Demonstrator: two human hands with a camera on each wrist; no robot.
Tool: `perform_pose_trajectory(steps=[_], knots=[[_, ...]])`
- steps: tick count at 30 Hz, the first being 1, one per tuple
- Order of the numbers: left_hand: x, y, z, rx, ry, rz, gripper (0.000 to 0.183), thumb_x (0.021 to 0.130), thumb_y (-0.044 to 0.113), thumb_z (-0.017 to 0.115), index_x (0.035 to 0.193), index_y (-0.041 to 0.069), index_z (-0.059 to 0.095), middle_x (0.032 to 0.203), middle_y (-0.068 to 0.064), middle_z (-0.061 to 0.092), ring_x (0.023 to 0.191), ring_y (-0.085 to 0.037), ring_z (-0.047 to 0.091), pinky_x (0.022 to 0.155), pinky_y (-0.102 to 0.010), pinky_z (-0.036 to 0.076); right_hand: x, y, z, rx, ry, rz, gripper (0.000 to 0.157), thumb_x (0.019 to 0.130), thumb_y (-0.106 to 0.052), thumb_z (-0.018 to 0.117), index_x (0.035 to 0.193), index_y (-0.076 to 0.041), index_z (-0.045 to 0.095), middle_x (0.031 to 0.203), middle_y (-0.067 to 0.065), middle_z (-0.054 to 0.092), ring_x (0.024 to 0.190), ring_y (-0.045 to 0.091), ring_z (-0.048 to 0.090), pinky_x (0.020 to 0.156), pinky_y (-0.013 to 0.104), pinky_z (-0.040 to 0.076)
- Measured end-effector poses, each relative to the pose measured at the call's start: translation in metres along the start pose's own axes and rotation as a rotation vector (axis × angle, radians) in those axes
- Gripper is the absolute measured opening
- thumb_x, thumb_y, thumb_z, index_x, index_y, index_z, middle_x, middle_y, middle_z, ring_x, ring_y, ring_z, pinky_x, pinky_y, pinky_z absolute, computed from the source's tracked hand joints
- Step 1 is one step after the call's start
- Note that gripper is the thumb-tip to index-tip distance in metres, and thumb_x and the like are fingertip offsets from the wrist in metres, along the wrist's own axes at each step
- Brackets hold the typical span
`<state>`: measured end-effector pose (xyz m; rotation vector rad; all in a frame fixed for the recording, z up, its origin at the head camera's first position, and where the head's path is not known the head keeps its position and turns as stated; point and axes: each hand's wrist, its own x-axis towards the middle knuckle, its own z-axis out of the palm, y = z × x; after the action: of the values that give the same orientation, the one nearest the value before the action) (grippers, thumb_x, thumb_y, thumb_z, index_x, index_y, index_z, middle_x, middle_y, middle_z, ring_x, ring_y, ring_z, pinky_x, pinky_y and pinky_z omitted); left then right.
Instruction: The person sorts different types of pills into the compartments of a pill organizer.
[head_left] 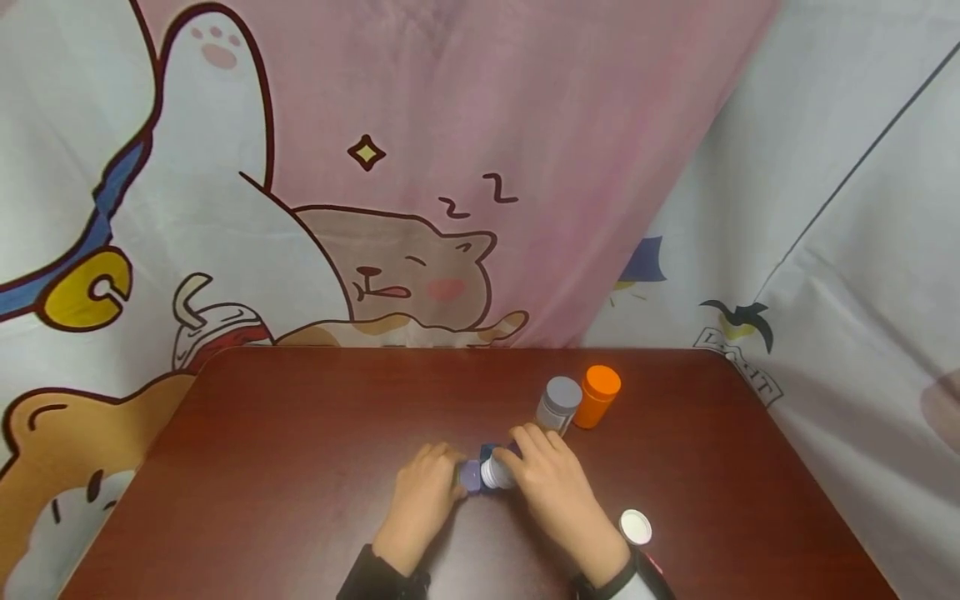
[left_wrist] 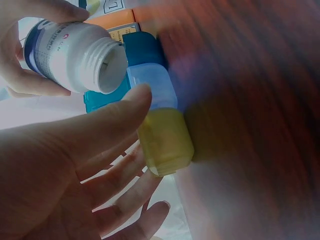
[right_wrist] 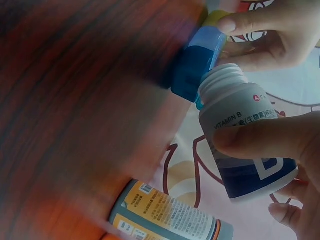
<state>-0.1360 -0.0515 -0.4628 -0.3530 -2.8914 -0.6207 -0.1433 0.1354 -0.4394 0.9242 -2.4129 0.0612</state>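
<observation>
My left hand [head_left: 425, 492] grips the end of a small pill organizer [left_wrist: 162, 132] on the table, thumb and fingers at its yellow section. Light purple-blue and dark blue-teal sections adjoin the yellow one. In my right hand [head_left: 551, 475] is a white Vitamin B bottle [right_wrist: 245, 135] with a dark blue lower band, held between thumb and fingers. It is uncapped and tilted, its threaded mouth [left_wrist: 111, 74] facing the organizer and close over the blue-teal sections. Part of the bottle is hidden behind my right fingers in the head view.
Beyond my right hand stand a grey-lidded bottle [head_left: 560, 400] and an orange bottle [head_left: 598, 396], side by side. A white cap [head_left: 636, 527] lies by my right forearm, with a red item [head_left: 654, 564] partly under the sleeve. A printed curtain [head_left: 450, 125] hangs behind the table.
</observation>
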Motion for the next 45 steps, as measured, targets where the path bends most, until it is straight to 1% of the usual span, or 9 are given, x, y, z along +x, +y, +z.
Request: perform_pose_trajectory(steps=[4,8,11,15,20,26,32,37,45], knots=[[-0.001,0.0,0.0,-0.008,-0.01,0.007,0.042,0.058,0.019,0.082,0.098,0.012,0.073,0.096,-0.004,0.073,0.09,-0.024,0.061,0.066,-0.045,0.057,-0.002,0.001,0.002,0.016,0.001,0.014,0.042,0.059,0.008,0.067,0.094,-0.015,0.071,0.096,0.009,0.064,0.093,0.024,0.056,0.064,0.033,0.046],[-0.001,0.0,-0.001,-0.012,-0.009,0.008,0.041,0.058,0.02,0.082,0.098,0.012,0.073,0.095,-0.004,0.073,0.089,-0.024,0.061,0.065,-0.045,0.057,-0.007,0.003,0.003,0.034,-0.005,0.063,0.044,0.059,0.007,0.065,0.096,-0.016,0.071,0.098,0.009,0.065,0.093,0.025,0.057,0.068,0.037,0.051],[0.0,0.0,-0.001,-0.014,-0.005,0.004,0.041,0.058,0.02,0.082,0.097,0.012,0.073,0.096,-0.004,0.073,0.089,-0.023,0.062,0.065,-0.045,0.057,-0.013,0.005,0.004,0.041,-0.009,0.12,0.043,0.059,0.001,0.07,0.099,-0.017,0.07,0.099,0.009,0.065,0.092,0.025,0.059,0.07,0.04,0.054],[0.0,0.0,0.0,-0.022,-0.005,-0.002,0.042,0.057,0.019,0.082,0.098,0.012,0.073,0.096,-0.005,0.073,0.089,-0.023,0.062,0.065,-0.046,0.057,-0.022,0.007,0.006,0.059,-0.014,0.187,0.046,0.057,-0.009,0.078,0.102,-0.019,0.068,0.099,0.008,0.064,0.089,0.024,0.058,0.067,0.039,0.052],[0.0,-0.001,0.0,-0.026,-0.016,-0.005,0.043,0.058,0.02,0.082,0.099,0.012,0.073,0.098,-0.006,0.073,0.09,-0.024,0.062,0.067,-0.047,0.058,-0.03,0.008,0.009,0.082,-0.039,0.256,0.053,0.056,-0.015,0.081,0.106,-0.021,0.067,0.1,0.005,0.063,0.09,0.021,0.056,0.067,0.035,0.049],[0.0,-0.001,0.0,-0.026,-0.016,-0.002,0.043,0.058,0.02,0.082,0.099,0.012,0.072,0.098,-0.005,0.073,0.089,-0.024,0.062,0.066,-0.046,0.058,-0.036,0.01,0.011,0.121,-0.075,0.341,0.059,0.053,-0.022,0.085,0.109,-0.022,0.066,0.104,0.004,0.065,0.09,0.02,0.059,0.072,0.037,0.051],[-0.001,0.0,-0.001,-0.024,-0.009,0.001,0.042,0.058,0.02,0.082,0.098,0.012,0.073,0.098,-0.005,0.073,0.088,-0.023,0.062,0.065,-0.046,0.058,-0.04,0.012,0.01,0.163,-0.111,0.391,0.062,0.051,-0.024,0.086,0.109,-0.021,0.065,0.103,0.001,0.066,0.087,0.019,0.062,0.075,0.04,0.054],[-0.001,0.0,-0.001,-0.026,-0.003,0.005,0.042,0.058,0.02,0.082,0.098,0.012,0.073,0.098,-0.005,0.073,0.088,-0.023,0.062,0.066,-0.046,0.057,-0.041,0.013,0.01,0.177,-0.133,0.423,0.063,0.051,-0.026,0.087,0.109,-0.021,0.063,0.102,-0.001,0.066,0.083,0.018,0.063,0.072,0.04,0.055],[-0.001,-0.001,0.001,-0.031,-0.005,0.008,0.042,0.057,0.02,0.082,0.097,0.012,0.073,0.097,-0.005,0.073,0.087,-0.023,0.062,0.065,-0.045,0.058,-0.04,0.012,0.01,0.171,-0.131,0.412,0.063,0.051,-0.026,0.086,0.109,-0.022,0.064,0.1,-0.003,0.066,0.08,0.017,0.062,0.07,0.039,0.055]])
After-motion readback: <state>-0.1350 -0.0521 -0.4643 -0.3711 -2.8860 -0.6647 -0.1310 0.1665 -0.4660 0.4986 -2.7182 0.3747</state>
